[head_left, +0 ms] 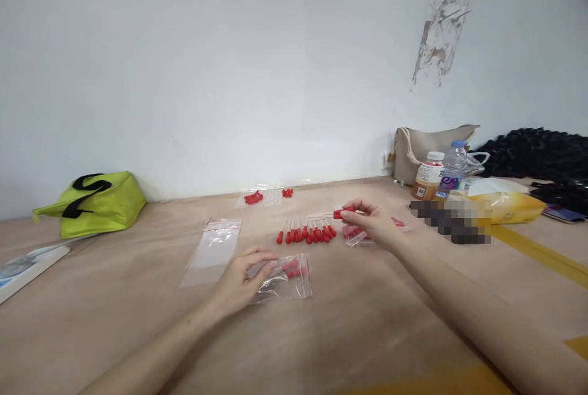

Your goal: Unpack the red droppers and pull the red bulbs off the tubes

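My left hand (248, 272) is closed on the left end of a clear zip bag (280, 288) low on the table, thumb and fingers around its edge. Red bulbs show through the bag's plastic near its right end. Pinched in my right hand (365, 218) are red-bulbed droppers (339, 214), their thin clear tubes pointing left; I cannot tell exactly how many. Just left of that hand lies a row of several droppers (312, 234), red bulbs toward me, clear tubes toward the wall. Under and beside my right hand is another bag (358, 237) with red pieces.
Flat clear zip bags (215, 245) lie left of centre. Near the wall are a bag with red pieces (253, 198) and a few loose red pieces (287, 193). A lime pouch (103, 205) stands left; bottles (429, 177), a beige bag (404, 150) and a yellow pack (509, 205) stand right.
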Demonstrator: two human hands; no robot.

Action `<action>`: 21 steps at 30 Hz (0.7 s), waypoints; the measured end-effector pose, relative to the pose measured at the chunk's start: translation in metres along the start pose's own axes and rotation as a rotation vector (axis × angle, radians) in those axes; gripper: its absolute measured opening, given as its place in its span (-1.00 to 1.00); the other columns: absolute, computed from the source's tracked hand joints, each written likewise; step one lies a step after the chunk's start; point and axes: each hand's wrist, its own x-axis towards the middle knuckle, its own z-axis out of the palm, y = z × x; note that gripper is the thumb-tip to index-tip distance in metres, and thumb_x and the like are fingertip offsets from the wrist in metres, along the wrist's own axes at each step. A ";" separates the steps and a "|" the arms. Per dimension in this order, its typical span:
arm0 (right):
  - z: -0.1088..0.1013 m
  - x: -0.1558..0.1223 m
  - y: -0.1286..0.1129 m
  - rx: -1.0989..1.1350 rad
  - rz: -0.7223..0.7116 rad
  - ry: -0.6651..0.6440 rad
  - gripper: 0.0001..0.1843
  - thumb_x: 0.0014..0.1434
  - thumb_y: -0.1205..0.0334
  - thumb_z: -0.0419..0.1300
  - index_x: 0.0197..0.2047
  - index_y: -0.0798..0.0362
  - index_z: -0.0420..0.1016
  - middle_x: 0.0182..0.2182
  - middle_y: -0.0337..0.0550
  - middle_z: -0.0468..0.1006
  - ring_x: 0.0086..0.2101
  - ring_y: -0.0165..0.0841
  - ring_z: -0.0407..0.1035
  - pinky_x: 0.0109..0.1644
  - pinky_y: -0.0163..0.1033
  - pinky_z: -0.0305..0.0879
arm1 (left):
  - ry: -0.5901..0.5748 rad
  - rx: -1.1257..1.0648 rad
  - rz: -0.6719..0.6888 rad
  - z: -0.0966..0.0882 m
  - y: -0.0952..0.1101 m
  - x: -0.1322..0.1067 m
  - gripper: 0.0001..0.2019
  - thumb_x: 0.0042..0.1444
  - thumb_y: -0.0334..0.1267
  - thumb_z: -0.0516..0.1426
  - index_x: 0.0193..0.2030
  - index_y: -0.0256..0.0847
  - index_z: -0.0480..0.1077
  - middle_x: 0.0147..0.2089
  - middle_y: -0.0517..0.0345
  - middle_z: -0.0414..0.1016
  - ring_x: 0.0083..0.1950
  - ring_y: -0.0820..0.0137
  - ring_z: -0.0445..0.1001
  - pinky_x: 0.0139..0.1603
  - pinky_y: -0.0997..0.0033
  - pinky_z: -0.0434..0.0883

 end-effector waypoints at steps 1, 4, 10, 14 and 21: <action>0.012 -0.004 0.000 -0.051 -0.112 0.053 -0.73 -0.15 0.13 0.32 -0.38 0.06 0.40 -0.43 -0.19 0.52 -0.48 -0.43 0.39 -0.42 -0.30 0.36 | -0.019 -0.112 -0.072 0.002 0.007 0.006 -0.72 0.06 -0.07 0.08 -0.19 -0.17 0.47 -0.14 0.07 0.48 -0.09 0.28 0.43 0.00 0.27 0.33; 0.048 -0.018 0.006 -0.345 -0.523 0.099 -0.83 -0.04 0.18 0.25 -0.32 0.01 0.48 -0.35 -0.15 0.49 -0.33 -0.39 0.39 -0.26 -0.27 0.38 | -0.084 -0.620 -0.362 0.015 0.025 0.029 -0.71 0.04 -0.08 0.12 -0.21 -0.25 0.45 -0.20 0.03 0.51 -0.16 0.32 0.48 -0.07 0.32 0.39; 0.075 -0.039 0.028 -0.634 -0.821 -0.119 -0.82 0.13 0.26 0.07 -0.23 -0.06 0.48 -0.29 -0.11 0.46 -0.28 -0.41 0.38 -0.24 -0.30 0.37 | -0.034 -0.924 -0.627 0.044 0.031 0.058 -0.80 0.18 -0.24 0.00 -0.27 -0.30 0.38 -0.20 0.00 0.50 -0.26 0.43 0.50 -0.27 0.50 0.45; 0.063 -0.040 0.029 -0.673 -0.711 -0.240 -0.72 0.08 0.18 0.13 -0.09 -0.06 0.41 -0.22 -0.09 0.42 -0.29 -0.39 0.36 -0.21 -0.24 0.36 | -0.016 -0.795 -0.654 0.024 0.012 0.072 -0.88 0.11 -0.29 0.07 -0.31 -0.28 0.38 -0.21 0.09 0.51 -0.25 0.44 0.49 -0.23 0.49 0.43; 0.044 -0.030 0.033 -0.606 -0.546 -0.029 -0.82 0.11 0.24 0.07 -0.24 0.03 0.45 -0.30 -0.09 0.37 -0.41 -0.43 0.31 -0.42 -0.32 0.31 | -0.072 -0.452 -0.813 -0.028 -0.037 0.122 -0.85 0.00 -0.23 0.16 -0.40 -0.31 0.39 -0.35 0.12 0.50 -0.30 0.40 0.47 -0.26 0.46 0.38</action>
